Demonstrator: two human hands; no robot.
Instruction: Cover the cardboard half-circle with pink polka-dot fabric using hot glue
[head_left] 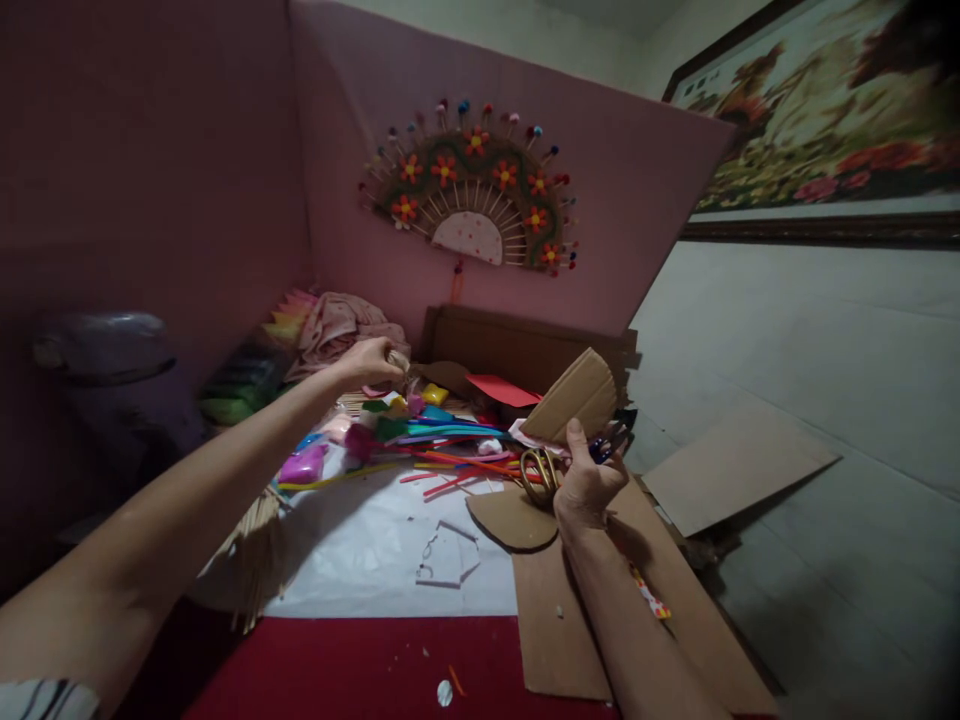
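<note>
1. Thin sticks (259, 545) lie by the table's (337, 670) left edge. Lift your arm well over them so they don't roll.
2. Your left hand (373, 362) is over the back left part of the table. Its fingertips are closed on a small pale thing (398, 361). Pinch it softly, because it may squash or slip.
3. Fuzzy sticks (457, 432) lie in a messy bunch across the middle, toward the back edge. Go over them, not through them.
4. A curvy cut card (514, 522) lies flat, right of the middle. Don't lean on it, as it could bend.
5. Gold loops (541, 476) sit just beside your right wrist. Mind they don't snag.
6. Your right hand (592, 482) is closed on the fan-shaped card (574, 400), up over the back right part. Your thumb is on its bottom part. Press lightly there, or the card may crease.
</note>
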